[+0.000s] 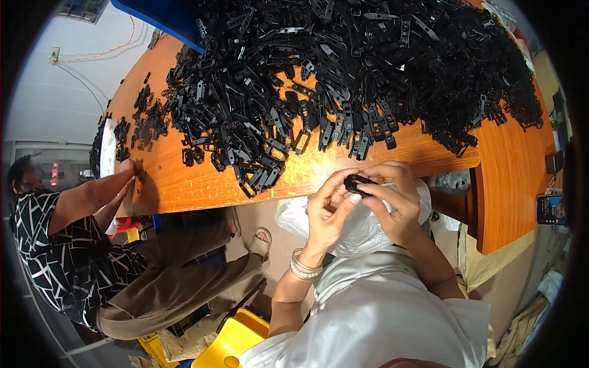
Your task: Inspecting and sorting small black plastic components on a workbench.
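Observation:
Just off the front edge of the table, both my hands hold one small black plastic piece (354, 183) between them. My left hand (326, 214) pinches it from the left, thumb pressed along its near side. From the other side my right hand (397, 208) grips it with thumb and fingers. The fingers cover much of the piece, so its exact kind is unclear. Beyond my hands, a large heap of black plastic buckle-like parts (362, 67) spreads over the wooden table (319, 165). Several frame-shaped and long slotted pieces lie loose at its near edge.
A blue bin (162, 21) stands at the far left. Another person (67, 245) sits at the left, hands at the table by smaller black parts (147, 116). A white plastic bag (362, 233) lies below my hands. A yellow container (239, 337) is low left; a phone (550, 210) is at right.

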The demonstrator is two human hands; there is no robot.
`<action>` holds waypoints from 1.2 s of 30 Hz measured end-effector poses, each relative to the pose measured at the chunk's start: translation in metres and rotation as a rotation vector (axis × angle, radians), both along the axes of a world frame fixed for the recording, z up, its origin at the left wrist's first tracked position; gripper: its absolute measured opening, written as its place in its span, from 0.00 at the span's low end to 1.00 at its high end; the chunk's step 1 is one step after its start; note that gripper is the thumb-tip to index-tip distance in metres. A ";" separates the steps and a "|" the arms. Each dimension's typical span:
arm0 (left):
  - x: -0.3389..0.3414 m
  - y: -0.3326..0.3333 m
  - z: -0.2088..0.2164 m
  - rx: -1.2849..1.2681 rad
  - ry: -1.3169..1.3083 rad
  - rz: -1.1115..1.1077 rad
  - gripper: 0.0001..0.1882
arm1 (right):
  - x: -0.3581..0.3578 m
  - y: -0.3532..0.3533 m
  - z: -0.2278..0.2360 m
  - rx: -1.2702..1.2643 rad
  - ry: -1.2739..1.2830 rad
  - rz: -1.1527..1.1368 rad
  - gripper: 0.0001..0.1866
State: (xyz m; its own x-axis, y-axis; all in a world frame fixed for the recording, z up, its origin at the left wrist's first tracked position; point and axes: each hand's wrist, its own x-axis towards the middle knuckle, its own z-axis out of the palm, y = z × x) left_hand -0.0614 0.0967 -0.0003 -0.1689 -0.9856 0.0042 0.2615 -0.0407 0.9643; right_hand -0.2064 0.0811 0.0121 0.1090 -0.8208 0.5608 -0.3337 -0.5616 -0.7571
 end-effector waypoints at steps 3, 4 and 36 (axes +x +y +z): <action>0.003 -0.006 -0.010 0.068 0.176 0.037 0.18 | -0.002 0.001 -0.011 0.006 -0.029 0.005 0.13; 0.007 -0.010 -0.018 0.065 0.059 0.061 0.14 | -0.005 0.002 -0.014 0.005 -0.028 0.004 0.13; 0.018 -0.053 0.017 0.331 0.000 0.019 0.13 | -0.004 -0.017 -0.018 0.563 -0.560 -0.019 0.04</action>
